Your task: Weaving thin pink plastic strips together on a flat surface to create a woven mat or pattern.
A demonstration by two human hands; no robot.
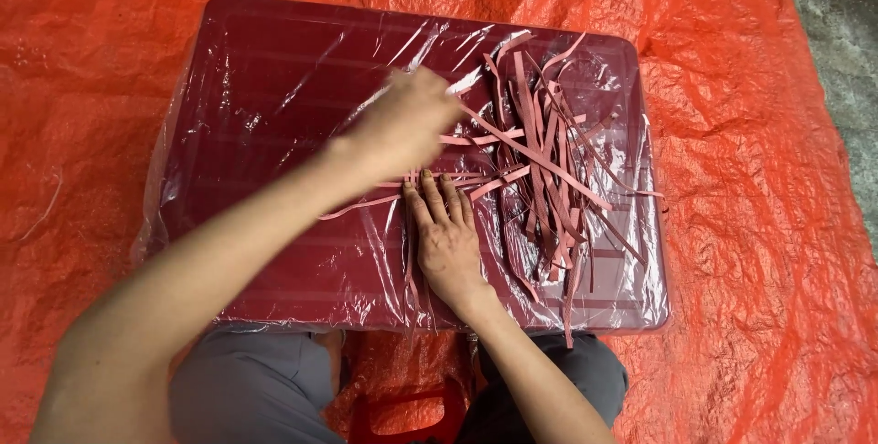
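Pink paper strips (549, 170) lie in a loose heap on the right half of a dark red tray (274, 69), which is turned flat side up and wrapped in clear plastic film (238, 115). The heap runs from near the far edge almost to the near edge, and one or two strips hang over the near edge. Several strips are pulled out to the left, toward the middle of the tray.

In the head view, the right hand (445, 238) lies flat with its fingers stretched, palm down, and presses on the ends of these pulled-out strips near the middle of the tray. It does not grasp anything. The left hand (407, 119) is above it, closer to the far edge, and it is blurred. One long strip goes from its fingertips to the heap, but whether the fingers pinch this strip, I cannot tell.

Under the tray an orange plastic sheet (759, 224) covers the ground. At the near edge the person's grey trousers (256, 389) are visible.
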